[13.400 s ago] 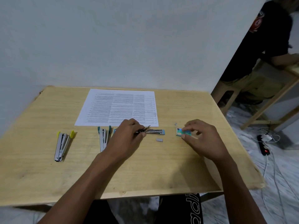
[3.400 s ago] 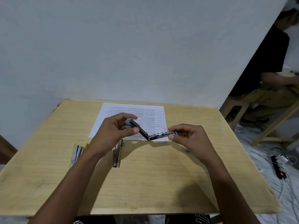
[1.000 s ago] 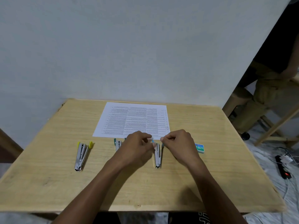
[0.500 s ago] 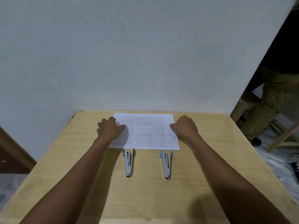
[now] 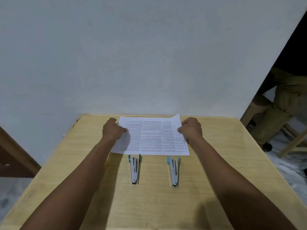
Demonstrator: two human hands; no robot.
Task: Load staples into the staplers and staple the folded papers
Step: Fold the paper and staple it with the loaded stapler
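Note:
A printed white paper [image 5: 150, 136] lies at the far middle of the wooden table [image 5: 149, 205]. My left hand [image 5: 112, 129] pinches its far left edge, and my right hand [image 5: 191, 128] pinches its far right edge, where the corner is lifted off the table. Two metal staplers lie side by side just in front of the paper: one with green ends [image 5: 134, 169] on the left and one with blue ends [image 5: 174, 170] on the right. Neither hand touches a stapler.
A white wall stands right behind the table's far edge. At the far right a person's legs [image 5: 282, 103] and a wooden stool [image 5: 294, 141] stand on the floor. The yellow stapler and the staple box are out of view.
Both hands slid farther up the paper's sides and now pinch its far corners; the right far corner has lifted. The staplers have not moved on the table.

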